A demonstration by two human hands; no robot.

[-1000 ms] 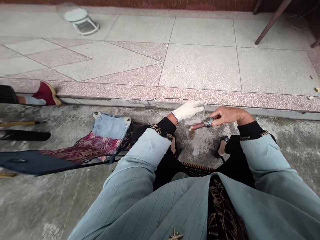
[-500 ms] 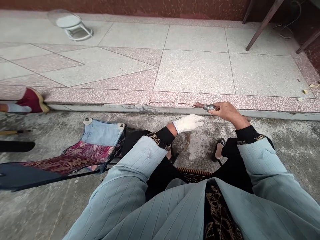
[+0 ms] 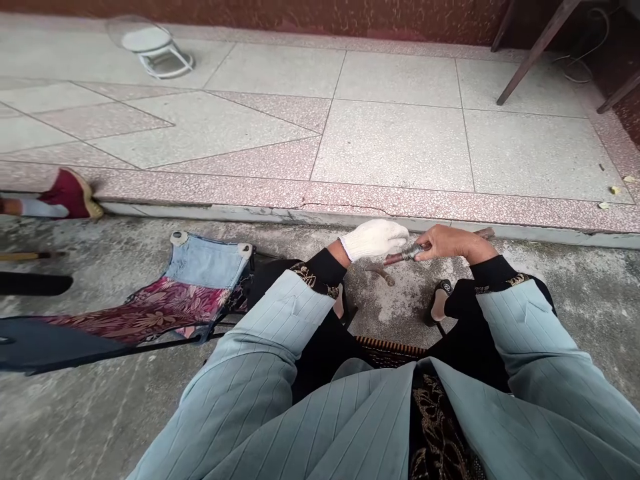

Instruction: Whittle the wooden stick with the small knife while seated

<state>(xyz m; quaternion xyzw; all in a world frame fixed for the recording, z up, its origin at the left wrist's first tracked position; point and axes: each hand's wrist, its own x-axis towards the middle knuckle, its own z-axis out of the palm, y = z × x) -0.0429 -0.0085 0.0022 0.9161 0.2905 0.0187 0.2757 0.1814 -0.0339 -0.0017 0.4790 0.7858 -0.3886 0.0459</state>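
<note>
My right hand (image 3: pixel 445 243) is closed around a brown stick wrapped with wire. The grey wire coil (image 3: pixel 412 252) sits just left of its fingers. One end of the stick (image 3: pixel 395 258) sticks out to the left, and a rough brown end (image 3: pixel 485 233) shows beyond the wrist. My left hand (image 3: pixel 375 239), in a white knitted glove, is beside the coil with its fingers curled together. What those fingers hold, if anything, is hidden. Just below the glove shows a curved brown piece (image 3: pixel 385 275); whether it is held or lies on the ground is unclear.
A raised terrazzo step (image 3: pixel 280 193) with a cracked edge runs across the front. On the left stand a folding chair with patterned fabric (image 3: pixel 165 300) and a person's red shoe (image 3: pixel 73 193). A white stool (image 3: pixel 150 43) and wooden legs (image 3: pixel 537 50) are farther back.
My right hand has lowered the wire-wrapped stick from over the step edge and tilted it. My left hand has risen slightly, and the stick's left end is now just below the glove.
</note>
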